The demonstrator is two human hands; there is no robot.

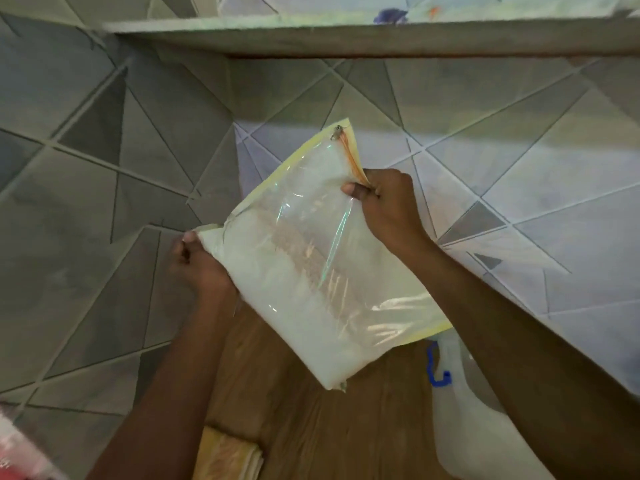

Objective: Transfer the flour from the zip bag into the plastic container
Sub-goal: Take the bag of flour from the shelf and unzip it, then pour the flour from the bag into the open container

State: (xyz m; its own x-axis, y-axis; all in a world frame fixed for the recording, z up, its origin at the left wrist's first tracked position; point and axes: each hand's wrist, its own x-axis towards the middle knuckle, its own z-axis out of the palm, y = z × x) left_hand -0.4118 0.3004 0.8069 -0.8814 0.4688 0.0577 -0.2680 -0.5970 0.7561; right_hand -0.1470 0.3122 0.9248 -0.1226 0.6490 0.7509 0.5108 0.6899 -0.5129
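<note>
A clear zip bag [304, 258] with a yellow border and an orange zipper is held up in the air, tilted, with white flour filling its lower part. My left hand [197, 265] grips the bag's left corner. My right hand [384, 206] pinches the zipper edge at the bag's upper right. The metal zip slider sits at the top corner. Below the bag, at the lower right, stands a white plastic container [474, 417] with a blue clip, partly hidden by my right arm.
A wooden surface [311, 427] lies under the bag, with a folded yellow cloth [232, 455] at its near edge. Grey geometric tiles [86, 168] cover the surroundings. A ledge [381, 36] runs across the top.
</note>
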